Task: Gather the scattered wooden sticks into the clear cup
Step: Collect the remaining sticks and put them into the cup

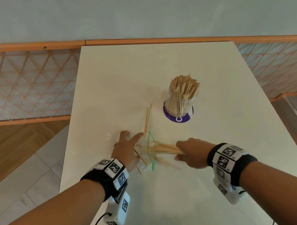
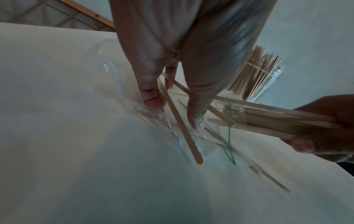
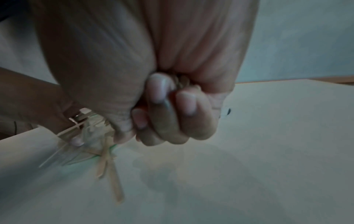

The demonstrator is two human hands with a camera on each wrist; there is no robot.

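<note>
White table runs up to a wall with an orange rail; only the head view shows the whole layout. Clear cup stands upright on a purple lid right of centre, packed with sticks, well apart from both hands. The left wrist view catches just its rim and stick tops behind the fingers. Clear bag with a green seal line lies flat between the hands; its crinkled plastic reads far better in the left wrist view. Left hand is spread, fingers straight, fingertips pressing the bag to the table, gripping nothing. Right hand is fisted around a bundle of sticks whose free ends point into the bag mouth. The right wrist view shows the curled fingers tight but hides the bundle almost entirely; the left wrist view shows that bundle side-on, crossing the green line. Loose sticks: a pair on the table beyond the left fingers, head view only; one long stick under the left hand, lying on the bag; a crossed few blurred on the table near the bag edge, right wrist view. Can't tell whether those lie on or off the plastic.
</note>
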